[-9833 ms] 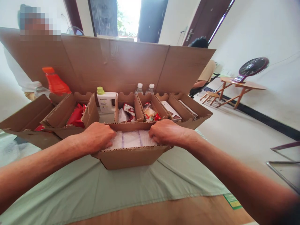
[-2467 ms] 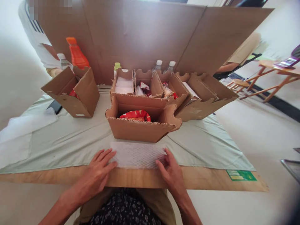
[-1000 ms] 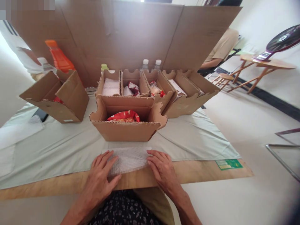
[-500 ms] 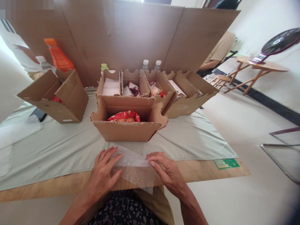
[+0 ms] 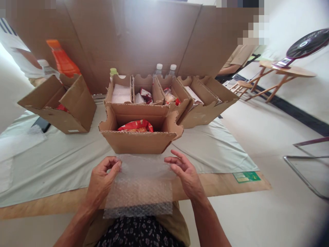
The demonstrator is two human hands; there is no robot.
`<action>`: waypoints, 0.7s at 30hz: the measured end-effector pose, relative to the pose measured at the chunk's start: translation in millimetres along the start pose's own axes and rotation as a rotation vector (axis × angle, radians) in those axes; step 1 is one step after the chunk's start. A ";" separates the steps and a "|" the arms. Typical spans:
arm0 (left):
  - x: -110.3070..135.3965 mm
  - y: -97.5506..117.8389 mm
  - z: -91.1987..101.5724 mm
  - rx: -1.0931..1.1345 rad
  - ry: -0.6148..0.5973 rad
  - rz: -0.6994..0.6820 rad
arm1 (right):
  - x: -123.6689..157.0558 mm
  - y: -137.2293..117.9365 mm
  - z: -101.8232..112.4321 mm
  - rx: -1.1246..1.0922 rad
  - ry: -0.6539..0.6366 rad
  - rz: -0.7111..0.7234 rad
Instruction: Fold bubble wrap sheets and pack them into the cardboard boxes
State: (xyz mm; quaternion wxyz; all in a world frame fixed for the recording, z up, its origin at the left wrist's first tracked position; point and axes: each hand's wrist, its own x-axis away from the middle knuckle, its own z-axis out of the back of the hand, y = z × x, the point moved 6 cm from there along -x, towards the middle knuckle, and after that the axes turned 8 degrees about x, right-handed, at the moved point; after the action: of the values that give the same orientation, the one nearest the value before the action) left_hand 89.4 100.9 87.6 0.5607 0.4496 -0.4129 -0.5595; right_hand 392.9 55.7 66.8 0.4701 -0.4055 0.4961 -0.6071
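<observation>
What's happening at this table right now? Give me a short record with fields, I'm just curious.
Left: left hand pinches the top left corner of the bubble wrap
Right: right hand at the sheet's right edge; grip unclear
Sheet: held up, spread between both hands
Ahead: open cardboard box with a red packet inside
Surface: green cloth

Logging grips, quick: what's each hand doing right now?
Left hand: closed, pinching the bubble wrap sheet by its upper left corner.
Right hand: at the sheet's upper right corner; grip cannot be told.
</observation>
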 end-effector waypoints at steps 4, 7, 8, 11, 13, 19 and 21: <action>-7.6 -23.2 -1.5 -0.091 0.036 0.014 | -0.5 10.9 4.3 0.303 0.098 0.104; -2.3 -30.9 8.5 -0.177 0.090 0.000 | 6.1 11.5 15.7 0.385 0.256 0.148; 2.3 -27.6 13.4 -0.234 0.132 -0.054 | 11.1 5.3 18.0 0.442 0.319 0.206; 25.2 -2.3 18.1 -0.432 0.241 -0.381 | 32.6 -24.4 1.3 0.639 0.382 0.498; 41.2 11.3 2.5 -0.488 0.121 -0.599 | 45.4 -37.6 -30.8 0.709 0.228 0.663; 49.8 -8.8 -29.6 -0.571 -0.291 -0.634 | 58.8 -7.9 -75.1 0.995 -0.183 0.640; 50.1 -18.2 -15.1 -0.537 -0.312 -0.580 | 63.4 4.1 -41.4 1.089 -0.092 0.609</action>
State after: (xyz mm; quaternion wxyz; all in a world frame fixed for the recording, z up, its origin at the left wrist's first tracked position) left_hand 101.0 52.1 64.2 0.4080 0.2948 -0.1888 -0.8432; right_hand 339.4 2.9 57.0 0.7821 0.0261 0.1879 -0.5935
